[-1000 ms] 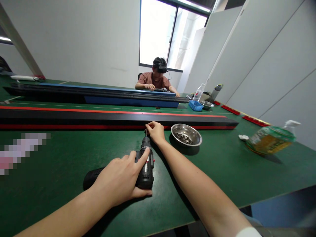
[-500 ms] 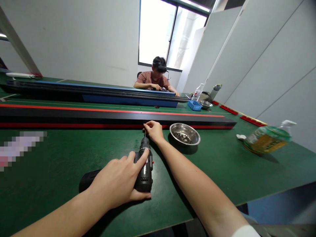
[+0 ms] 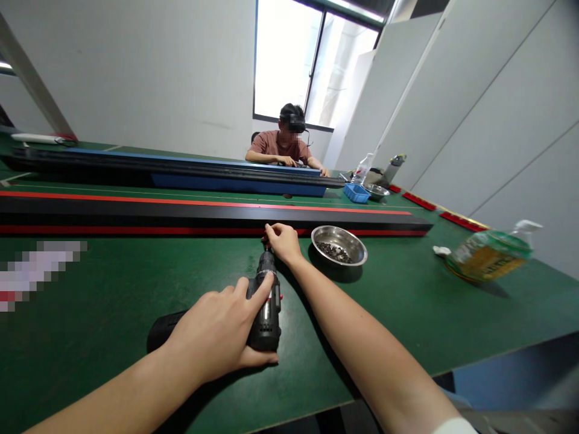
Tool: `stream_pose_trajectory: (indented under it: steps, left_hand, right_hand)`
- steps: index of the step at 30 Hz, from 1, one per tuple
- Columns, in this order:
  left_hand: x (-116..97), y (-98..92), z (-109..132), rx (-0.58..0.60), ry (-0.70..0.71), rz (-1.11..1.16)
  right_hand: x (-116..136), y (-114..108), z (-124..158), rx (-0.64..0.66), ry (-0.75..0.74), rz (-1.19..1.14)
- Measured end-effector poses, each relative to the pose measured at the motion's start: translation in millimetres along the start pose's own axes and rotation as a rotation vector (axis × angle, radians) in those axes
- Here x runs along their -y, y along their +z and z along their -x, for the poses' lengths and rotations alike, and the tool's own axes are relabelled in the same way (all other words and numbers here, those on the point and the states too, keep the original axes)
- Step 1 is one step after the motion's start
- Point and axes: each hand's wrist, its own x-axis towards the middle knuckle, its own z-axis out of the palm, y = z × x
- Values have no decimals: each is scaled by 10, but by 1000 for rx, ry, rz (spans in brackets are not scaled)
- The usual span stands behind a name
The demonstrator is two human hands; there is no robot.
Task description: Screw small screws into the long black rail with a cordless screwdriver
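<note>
My left hand [image 3: 217, 328] is wrapped round a black cordless drill [image 3: 266, 319], which lies on its side with its chuck pointing away from me. The drill's tip reaches my right hand [image 3: 284, 242], whose thumb and finger pinch together against the near face of a long black bar with red stripes [image 3: 194, 215]. Whatever sits between those fingertips is too small to make out. Just right of my right hand stands a steel bowl [image 3: 362, 256] with many small dark screws [image 3: 335, 252] in it.
A large bottle with a green and yellow label [image 3: 488, 256] lies at the right. Across the green table [image 3: 407, 313], a co-worker [image 3: 283, 144] sits behind a long black and blue bar [image 3: 203, 175]. A blue basket [image 3: 356, 193] and another metal bowl [image 3: 377, 191] stand near them.
The drill has shifted very slightly forward and right, its tip closer to my right fingertips. My right fingers have moved a little; otherwise the scene looks the same.
</note>
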Motion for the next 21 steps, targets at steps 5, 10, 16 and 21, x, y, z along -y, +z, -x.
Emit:
stream_pose_trajectory:
  steps: [5,10,16,21]
  left_hand:
    - [-18,-10,-11,9,-2,5]
    - [-27,8,-37,-29,13,-1]
    - [-44,-8,-76,-55,-6,-14]
    - [-25,-2,-95,-85,-18,-29]
  right_hand:
    - [33,-55,38,18,-40,34]
    - [36,-75,53,-7,-49,74]
    - [-16,-108,49,-274,51,81]
    - [-37,-140,38,-297,103,75]
